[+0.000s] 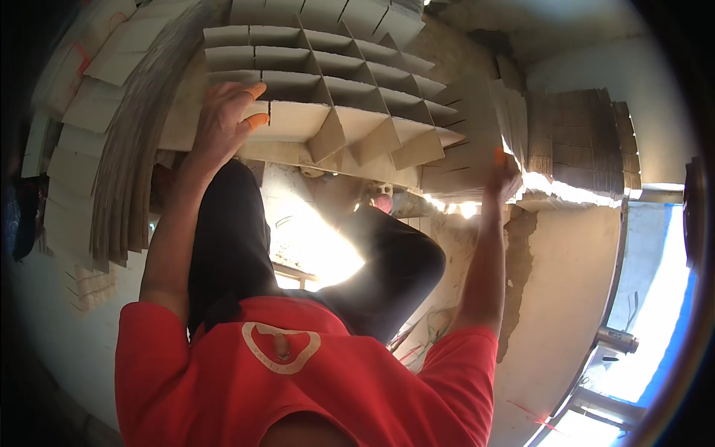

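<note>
A cardboard divider grid point(325, 91), made of slotted grey-brown strips crossing each other, stands in front of me. My left hand point(227, 119) is at its left end, thumb and forefinger spread apart beside the slots of the nearest long strips. Orange covers sit on those two fingertips. At the right, my right hand point(506, 177) is against the near edge of a stack of slotted cardboard strips point(477, 119). One of its fingertips, also in an orange cover, points up. Its other fingers are mostly hidden, so whether it grips a strip is unclear.
Tall bundles of cardboard strips point(138, 141) crowd the left side. More stacked strips point(573, 138) stand at the far right, and others point(357, 16) lie behind the grid. Bright sunlight falls on the floor point(305, 238) between my knees.
</note>
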The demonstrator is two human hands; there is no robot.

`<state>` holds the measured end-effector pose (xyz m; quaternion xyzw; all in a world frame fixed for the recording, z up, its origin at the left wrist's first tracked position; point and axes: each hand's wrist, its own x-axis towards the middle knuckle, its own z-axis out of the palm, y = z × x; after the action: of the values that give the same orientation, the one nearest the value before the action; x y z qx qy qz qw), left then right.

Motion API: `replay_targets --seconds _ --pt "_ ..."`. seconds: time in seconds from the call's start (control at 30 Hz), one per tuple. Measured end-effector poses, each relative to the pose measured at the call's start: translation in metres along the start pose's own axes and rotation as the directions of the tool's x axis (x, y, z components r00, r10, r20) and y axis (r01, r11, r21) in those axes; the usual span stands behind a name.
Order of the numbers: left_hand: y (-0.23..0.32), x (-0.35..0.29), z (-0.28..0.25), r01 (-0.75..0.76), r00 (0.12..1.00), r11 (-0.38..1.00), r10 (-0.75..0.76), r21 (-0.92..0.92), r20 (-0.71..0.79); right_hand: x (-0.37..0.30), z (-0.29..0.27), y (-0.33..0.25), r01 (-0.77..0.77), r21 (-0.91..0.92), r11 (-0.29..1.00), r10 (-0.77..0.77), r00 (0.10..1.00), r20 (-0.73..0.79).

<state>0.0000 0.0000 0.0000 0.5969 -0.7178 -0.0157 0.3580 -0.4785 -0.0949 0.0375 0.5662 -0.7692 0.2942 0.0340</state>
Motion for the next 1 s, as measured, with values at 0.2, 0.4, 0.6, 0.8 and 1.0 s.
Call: replay_targets --seconds 0.2,0.4,0.6,0.8,1.0 --pt "-0.01 -0.004 -0.008 0.028 0.998 0.999 -0.029 -0.025 -0.063 0.012 -0.038 -0.051 0.271 0.383 0.883 -0.134 0.928 -0.348" --pt "-0.016 -0.009 0.002 0.236 0.969 0.864 -0.246 -0.444 0.037 -0.043 -0.072 -0.191 0.324 0.657 0.681 -0.391 0.919 -0.048" --pt "-0.018 -0.008 0.002 0.336 0.936 0.743 -0.329 -0.579 0.121 -0.082 -0.038 -0.254 0.504 0.702 0.503 -0.686 0.727 -0.03" --pt "-0.016 -0.006 0.005 0.351 0.931 0.746 -0.341 -0.566 0.129 -0.093 -0.011 -0.276 0.465 0.693 0.552 -0.689 0.722 0.064" --pt "-0.015 -0.005 0.002 0.365 0.926 0.739 -0.354 -0.566 0.134 -0.099 0.014 -0.283 0.534 0.659 0.53 -0.711 0.704 0.002"
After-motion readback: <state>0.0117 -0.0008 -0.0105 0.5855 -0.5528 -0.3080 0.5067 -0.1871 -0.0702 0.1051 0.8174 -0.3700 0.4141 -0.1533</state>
